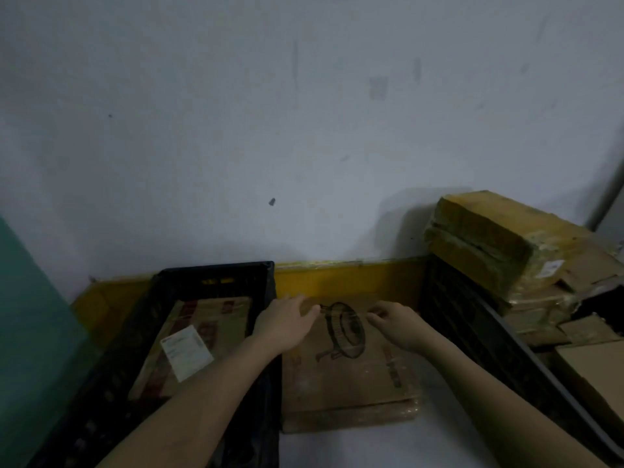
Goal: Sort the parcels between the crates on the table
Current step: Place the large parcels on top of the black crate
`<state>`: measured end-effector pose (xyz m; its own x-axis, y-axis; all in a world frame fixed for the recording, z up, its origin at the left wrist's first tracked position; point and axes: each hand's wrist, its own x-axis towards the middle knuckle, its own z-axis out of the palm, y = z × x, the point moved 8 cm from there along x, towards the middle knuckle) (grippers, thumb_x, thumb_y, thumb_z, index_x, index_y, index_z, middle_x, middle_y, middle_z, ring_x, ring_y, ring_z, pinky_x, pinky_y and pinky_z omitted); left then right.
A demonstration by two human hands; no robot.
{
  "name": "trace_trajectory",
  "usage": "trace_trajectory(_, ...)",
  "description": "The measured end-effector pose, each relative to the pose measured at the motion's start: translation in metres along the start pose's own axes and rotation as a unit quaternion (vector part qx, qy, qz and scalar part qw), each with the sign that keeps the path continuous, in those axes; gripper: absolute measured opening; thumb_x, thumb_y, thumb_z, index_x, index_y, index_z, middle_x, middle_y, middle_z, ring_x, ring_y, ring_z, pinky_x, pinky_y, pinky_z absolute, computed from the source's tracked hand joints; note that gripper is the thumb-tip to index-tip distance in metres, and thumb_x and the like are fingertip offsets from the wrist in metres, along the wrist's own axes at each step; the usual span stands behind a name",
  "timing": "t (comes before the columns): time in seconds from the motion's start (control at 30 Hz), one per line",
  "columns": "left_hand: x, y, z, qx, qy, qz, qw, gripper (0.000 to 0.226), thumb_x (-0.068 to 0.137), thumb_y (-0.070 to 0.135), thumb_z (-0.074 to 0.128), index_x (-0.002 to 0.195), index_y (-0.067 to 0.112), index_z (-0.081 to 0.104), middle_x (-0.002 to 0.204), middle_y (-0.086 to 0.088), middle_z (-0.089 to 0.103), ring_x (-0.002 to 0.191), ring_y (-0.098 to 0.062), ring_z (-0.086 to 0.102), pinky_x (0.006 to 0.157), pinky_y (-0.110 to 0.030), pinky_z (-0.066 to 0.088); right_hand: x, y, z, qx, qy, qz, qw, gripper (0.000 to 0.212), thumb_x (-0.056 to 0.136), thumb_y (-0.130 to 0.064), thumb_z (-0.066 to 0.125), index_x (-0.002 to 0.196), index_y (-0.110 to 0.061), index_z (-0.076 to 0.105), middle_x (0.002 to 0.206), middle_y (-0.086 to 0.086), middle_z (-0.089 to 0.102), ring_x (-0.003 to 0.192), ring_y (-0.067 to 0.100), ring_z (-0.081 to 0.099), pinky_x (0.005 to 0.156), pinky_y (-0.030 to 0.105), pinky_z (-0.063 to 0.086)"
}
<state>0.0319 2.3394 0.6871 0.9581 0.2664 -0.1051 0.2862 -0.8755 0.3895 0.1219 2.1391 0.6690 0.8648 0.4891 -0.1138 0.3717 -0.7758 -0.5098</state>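
Parcel (351, 376) flat between crates, both hands at its far edge

Flat parcel (351, 376) on table betw. left crate (216, 275) & right crate (472, 319); labelled parcel (192, 346) in left crate.

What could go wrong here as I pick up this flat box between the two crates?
Both hands, left hand and right hand, sit only at the flat box's far edge, so it may sag or slip. The stacked parcels over the right crate lean unevenly; a bump might topple them.
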Motion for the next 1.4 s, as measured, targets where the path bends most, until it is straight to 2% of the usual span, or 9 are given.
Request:
trace_trajectory(0.27, -0.010, 0.010, 0.124, -0.055, -0.063, -0.039, 0.996, 0.062, 0.098, 0.059, 0.036, 0.154, 0.035, 0.023, 0.160, -0.004, 0.024, 0.142, -0.027, 0.028, 0.116, -0.037, 0.029, -0.008, 0.099, 0.034, 0.105, -0.035, 0.088, 0.990, 0.030, 0.101, -0.043, 0.047, 0.118, -0.020, 0.056, 0.107, -0.003, 0.059, 0.085, 0.010, 0.052, 0.075, 0.026, 0.041)
trace_trajectory(0.4, -0.026, -0.011, 0.174, 0.034, -0.104, -0.063, 0.992, 0.066, 0.100, 0.051, 0.040, 0.157, 0.036, 0.010, 0.166, -0.001, 0.002, 0.151, -0.028, -0.005, 0.122, -0.044, 0.010, -0.002, 0.146, 0.076, 0.144, -0.081, 0.130, 0.978, 0.085, 0.085, -0.072, 0.050, 0.143, -0.011, 0.042, 0.140, 0.015, 0.049, 0.121, 0.031, 0.052, 0.091, 0.032, 0.043)
trace_trajectory(0.47, -0.033, -0.015, 0.197, 0.048, -0.141, -0.085, 0.985, 0.069, 0.100, 0.052, 0.041, 0.157, 0.037, 0.006, 0.166, -0.002, -0.010, 0.150, -0.028, -0.017, 0.122, -0.048, 0.002, 0.002, 0.171, 0.095, 0.168, -0.098, 0.177, 0.965, 0.068, 0.095, -0.046, 0.056, 0.147, -0.008, 0.034, 0.147, 0.018, 0.042, 0.129, 0.033, 0.046, 0.106, 0.036, 0.039)
trace_trajectory(0.53, -0.041, -0.014, 0.206, 0.056, -0.128, -0.094, 0.986, 0.069, 0.099, 0.053, 0.041, 0.157, 0.038, 0.007, 0.165, -0.002, -0.011, 0.150, -0.027, -0.016, 0.122, -0.049, 0.002, -0.008, 0.183, 0.108, 0.196, -0.114, 0.208, 0.951, 0.051, 0.102, -0.038, 0.045, 0.144, -0.010, 0.038, 0.145, 0.015, 0.046, 0.110, 0.028, 0.052, 0.098, 0.038, 0.045)
trace_trajectory(0.63, -0.048, -0.013, 0.207, 0.061, -0.101, -0.093, 0.989, 0.063, 0.098, 0.055, 0.040, 0.155, 0.042, 0.016, 0.166, 0.004, 0.000, 0.151, -0.025, -0.007, 0.121, -0.051, 0.002, -0.034, 0.190, 0.134, 0.334, -0.137, 0.269, 0.893, 0.060, 0.100, -0.061, 0.031, 0.147, -0.023, 0.034, 0.142, 0.007, 0.049, 0.106, 0.026, 0.051, 0.078, 0.038, 0.047)
trace_trajectory(0.83, -0.063, -0.020, 0.218, 0.018, -0.094, -0.107, 0.990, 0.058, 0.101, 0.052, 0.038, 0.154, 0.043, 0.018, 0.166, 0.010, 0.002, 0.150, -0.020, -0.011, 0.117, -0.059, 0.013, -0.041, 0.196, 0.150, 0.403, -0.074, 0.248, 0.878, 0.055, 0.098, -0.063, 0.033, 0.138, -0.026, 0.041, 0.132, 0.003, 0.059, 0.110, 0.026, 0.058, 0.094, 0.042, 0.047)
trace_trajectory(0.97, -0.071, -0.018, 0.226, 0.027, -0.109, -0.109, 0.988, 0.063, 0.098, 0.058, 0.040, 0.154, 0.045, 0.014, 0.165, 0.013, -0.005, 0.149, -0.019, -0.016, 0.113, -0.065, 0.013, -0.053, 0.205, 0.149, 0.456, -0.073, 0.273, 0.844, 0.051, 0.095, -0.061, 0.045, 0.135, -0.030, 0.041, 0.124, -0.001, 0.059, 0.097, 0.014, 0.058, 0.076, 0.038, 0.050)
trace_trajectory(1.2, -0.103, -0.011, 0.236, 0.094, -0.100, -0.089, 0.987, 0.064, 0.100, 0.055, 0.038, 0.153, 0.050, 0.002, 0.165, 0.013, -0.008, 0.150, -0.023, -0.007, 0.111, -0.061, 0.019, -0.089, 0.217, 0.163, 0.466, -0.131, 0.286, 0.827, 0.073, 0.083, -0.075, 0.045, 0.138, -0.027, 0.055, 0.136, 0.000, 0.060, 0.123, 0.023, 0.053, 0.096, 0.044, 0.042)
trace_trajectory(1.4, -0.133, -0.007, 0.246, 0.090, -0.092, -0.082, 0.988, 0.063, 0.100, 0.052, 0.039, 0.153, 0.049, 0.005, 0.165, 0.012, -0.005, 0.151, -0.023, -0.004, 0.110, -0.064, 0.020, -0.123, 0.222, 0.154, 0.522, -0.101, 0.327, 0.781, 0.064, 0.096, -0.065, 0.034, 0.119, -0.013, 0.064, 0.117, 0.026, 0.063, 0.112, 0.044, 0.057, 0.084, 0.039, 0.049)
